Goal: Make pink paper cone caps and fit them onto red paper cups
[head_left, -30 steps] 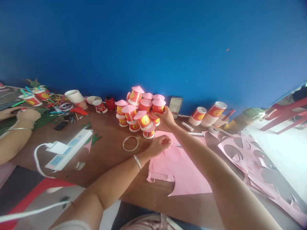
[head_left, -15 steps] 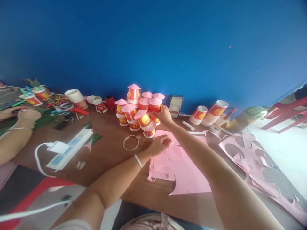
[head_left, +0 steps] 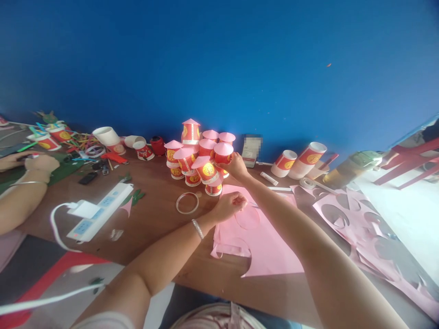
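Red paper cups (head_left: 185, 164) with pink cone-shaped paper roofs stand stacked in a cluster against the blue wall. My right hand (head_left: 237, 167) grips a red paper cup with a pink cone roof (head_left: 223, 149) at the right side of the stack, fingers around its side. The cup's lower part is hidden by my hand and its neighbours. Just in front of the stack, my left hand (head_left: 230, 206) hovers or rests over pink paper sheets (head_left: 270, 242), its fingers curled in with nothing visible in them.
A white ring (head_left: 187, 203) and a power strip (head_left: 99, 214) with a plugged charger lie to the left. Pink cut scraps (head_left: 363, 233), a tape roll (head_left: 307, 183) and stacked cups (head_left: 308, 160) are at right. Another person's hands (head_left: 41, 167) work at far left.
The roofed cup in my right hand has tilted slightly and sits a little lower, its cone now showing more from above. My left hand has stayed in place.
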`<action>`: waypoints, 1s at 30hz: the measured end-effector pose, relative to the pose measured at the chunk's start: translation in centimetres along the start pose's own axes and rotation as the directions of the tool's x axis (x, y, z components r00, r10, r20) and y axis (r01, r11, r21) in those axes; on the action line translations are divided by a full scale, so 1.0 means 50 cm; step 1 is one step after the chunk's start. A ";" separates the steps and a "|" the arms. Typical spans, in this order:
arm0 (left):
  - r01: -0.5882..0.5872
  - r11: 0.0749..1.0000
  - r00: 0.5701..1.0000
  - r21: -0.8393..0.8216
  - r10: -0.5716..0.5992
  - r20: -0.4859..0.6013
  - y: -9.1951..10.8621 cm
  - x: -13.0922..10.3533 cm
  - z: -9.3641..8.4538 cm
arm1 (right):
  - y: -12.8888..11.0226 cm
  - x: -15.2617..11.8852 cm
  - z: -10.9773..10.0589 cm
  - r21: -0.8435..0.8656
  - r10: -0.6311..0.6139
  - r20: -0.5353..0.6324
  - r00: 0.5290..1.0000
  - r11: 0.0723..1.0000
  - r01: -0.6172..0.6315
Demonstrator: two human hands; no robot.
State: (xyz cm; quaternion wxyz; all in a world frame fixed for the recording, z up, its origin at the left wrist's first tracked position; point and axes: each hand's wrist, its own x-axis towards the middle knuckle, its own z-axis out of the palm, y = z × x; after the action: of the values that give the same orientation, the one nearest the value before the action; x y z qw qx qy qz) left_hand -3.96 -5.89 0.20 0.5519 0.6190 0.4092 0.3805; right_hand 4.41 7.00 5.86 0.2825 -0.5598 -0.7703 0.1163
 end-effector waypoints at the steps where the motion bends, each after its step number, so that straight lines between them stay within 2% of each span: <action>1: 0.006 1.000 1.000 -0.006 -0.006 0.000 -0.001 0.000 0.000 | 0.001 -0.001 0.000 0.023 0.017 -0.003 1.000 1.000 -0.017; 3: 0.015 1.000 1.000 -0.019 -0.015 -0.001 -0.001 0.001 0.000 | 0.005 -0.001 0.000 0.101 0.070 -0.007 0.998 0.992 -0.069; 9: 0.003 1.000 1.000 -0.023 -0.003 0.000 -0.005 0.001 0.000 | 0.037 -0.017 -0.008 0.269 0.094 -0.020 0.995 0.959 -0.086; 12: 0.001 1.000 1.000 -0.012 -0.001 -0.002 -0.009 0.001 -0.001 | 0.067 -0.059 -0.031 0.298 0.071 -0.019 0.997 0.953 -0.062; 15: -0.013 1.000 1.000 -0.011 0.013 -0.021 -0.011 0.002 -0.003 | 0.101 -0.135 -0.065 0.285 -0.004 0.016 1.000 0.958 -0.001; 17: -0.017 1.000 0.999 -0.014 0.016 -0.038 -0.011 0.003 -0.004 | 0.123 -0.198 -0.086 0.266 -0.042 0.033 0.999 0.963 0.032; 18: -0.018 1.000 0.999 -0.011 0.017 -0.042 -0.011 0.004 -0.004 | 0.133 -0.229 -0.093 0.219 -0.115 0.055 0.992 0.971 0.101; 22: -0.050 0.997 0.998 0.065 0.052 -0.042 -0.011 0.006 -0.006 | 0.153 -0.332 -0.107 0.046 -0.263 0.097 0.960 0.965 0.259; 26: -0.115 0.981 0.990 0.159 0.126 -0.064 -0.011 0.005 -0.007 | 0.139 -0.387 -0.101 -0.072 -0.289 0.155 0.945 0.950 0.303; 30: -0.115 0.969 0.988 0.217 0.134 -0.074 -0.009 0.003 -0.008 | 0.121 -0.407 -0.083 -0.137 -0.300 0.183 0.936 0.935 0.326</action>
State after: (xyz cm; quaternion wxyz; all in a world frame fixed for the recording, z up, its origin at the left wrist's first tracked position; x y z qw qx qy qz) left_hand -4.31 -5.58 -0.19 0.4391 0.6815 0.4318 0.3952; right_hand 15.92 -10.36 0.07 0.1876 -0.4401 -0.8767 0.0496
